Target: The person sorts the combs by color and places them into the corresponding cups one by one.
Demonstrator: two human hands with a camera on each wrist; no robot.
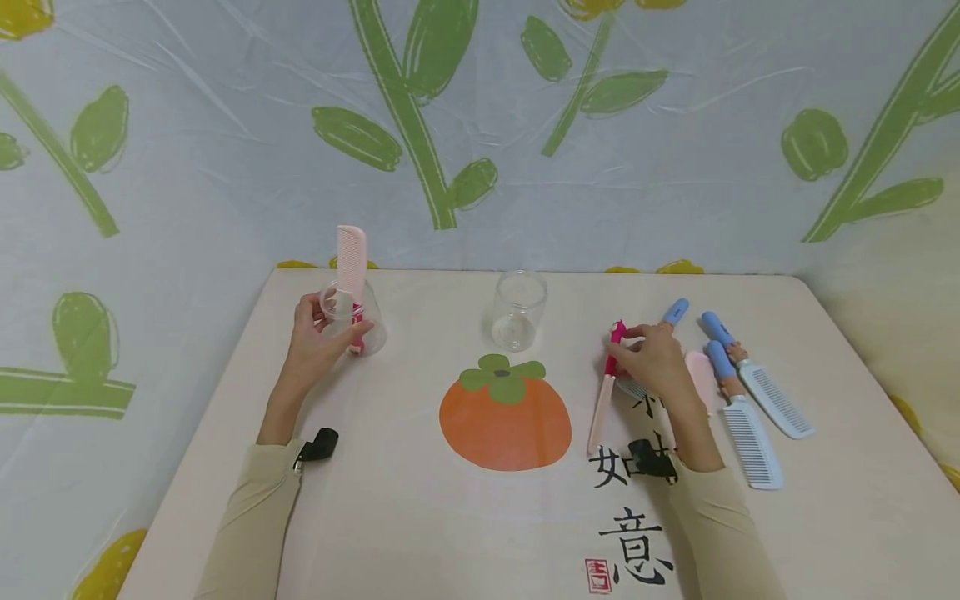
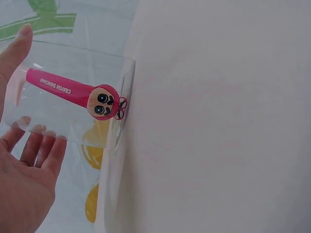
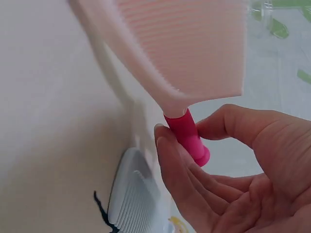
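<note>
Leafy backdrop [image 1: 225,200]; left hand [image 1: 310,346] grips a jar [image 2: 68,114] near the counter's [image 1: 420,517] far-left corner, probably steadying it; right hand [image 1: 658,358] pinches a pink comb [image 1: 602,404].

Behind the pale, round-cornered tabletop [image 1: 405,525] rises a creased, greyish-blue wall covering [image 1: 247,183] printed with green stems [image 1: 402,108], leaves [image 1: 356,139] and yellow patches [image 1: 111,567]; it also flanks the tabletop's left and right, warmer-toned at right.

I can't see the middle of one blue-handled comb [image 1: 677,311] behind the right hand [image 1: 658,360]; the right wrist view crops the pink comb [image 3: 194,48] above.
</note>
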